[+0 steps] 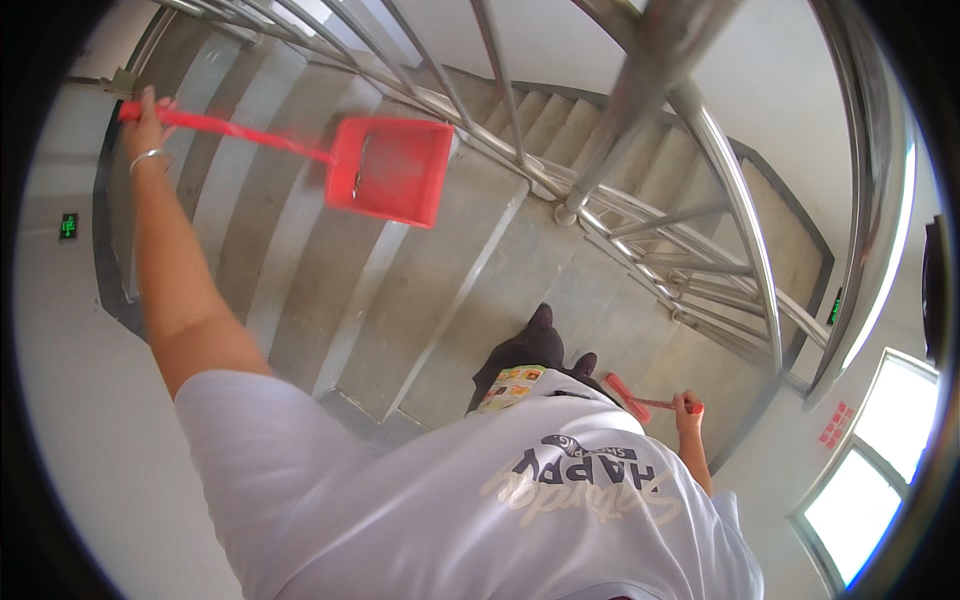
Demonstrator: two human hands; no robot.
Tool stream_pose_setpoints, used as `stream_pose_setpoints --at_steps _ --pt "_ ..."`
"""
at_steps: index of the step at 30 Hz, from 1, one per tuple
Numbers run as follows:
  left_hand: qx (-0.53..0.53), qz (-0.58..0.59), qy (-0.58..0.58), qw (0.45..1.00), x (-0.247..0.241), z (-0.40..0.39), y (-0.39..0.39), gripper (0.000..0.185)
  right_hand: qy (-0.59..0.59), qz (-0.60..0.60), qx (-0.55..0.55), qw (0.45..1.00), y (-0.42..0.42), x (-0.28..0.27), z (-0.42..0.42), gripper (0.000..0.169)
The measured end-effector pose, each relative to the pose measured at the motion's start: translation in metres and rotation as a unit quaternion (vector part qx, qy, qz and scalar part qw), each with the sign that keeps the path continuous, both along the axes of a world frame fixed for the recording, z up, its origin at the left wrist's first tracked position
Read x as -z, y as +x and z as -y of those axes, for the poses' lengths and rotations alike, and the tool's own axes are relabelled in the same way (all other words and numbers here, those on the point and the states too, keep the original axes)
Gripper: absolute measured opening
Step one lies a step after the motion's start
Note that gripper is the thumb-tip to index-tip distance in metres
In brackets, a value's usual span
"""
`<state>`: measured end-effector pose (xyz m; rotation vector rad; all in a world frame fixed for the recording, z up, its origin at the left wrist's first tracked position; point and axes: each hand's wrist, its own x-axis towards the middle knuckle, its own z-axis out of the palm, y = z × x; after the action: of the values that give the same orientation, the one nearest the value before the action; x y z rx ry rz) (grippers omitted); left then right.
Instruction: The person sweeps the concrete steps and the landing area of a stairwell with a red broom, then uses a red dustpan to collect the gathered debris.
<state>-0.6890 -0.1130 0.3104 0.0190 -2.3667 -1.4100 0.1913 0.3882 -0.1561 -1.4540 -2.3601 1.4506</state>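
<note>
At the upper left my left hand (150, 120) grips the end of the long handle of a red plastic dustpan (397, 172). The pan hangs over the concrete steps beside the railing, with a dark line of what may be dirt along its inner back edge. At the lower right my right hand (688, 409) is closed round the handle of a red brush or broom (628, 397). Its head is low beside my shoes, partly hidden by my shirt; I cannot tell whether it touches the floor.
Concrete stairs (300, 277) run along the left. A metal railing (600, 150) stands close on the upper right, with another flight (562, 124) beyond it. My shoes (541, 315) are on the concrete floor. A window (862, 487) is at the lower right.
</note>
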Motion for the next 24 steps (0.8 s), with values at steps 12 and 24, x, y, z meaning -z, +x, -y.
stream_pose_setpoints --at_steps 12,24 --pt "-0.034 0.071 -0.085 0.993 0.049 0.019 0.172 0.065 0.025 0.031 0.032 0.999 0.087 0.090 -0.014 0.024" --pt "0.115 0.031 -0.057 0.991 0.142 -0.147 0.368 0.052 -0.014 -0.073 0.258 0.963 0.255 0.075 0.024 0.015"
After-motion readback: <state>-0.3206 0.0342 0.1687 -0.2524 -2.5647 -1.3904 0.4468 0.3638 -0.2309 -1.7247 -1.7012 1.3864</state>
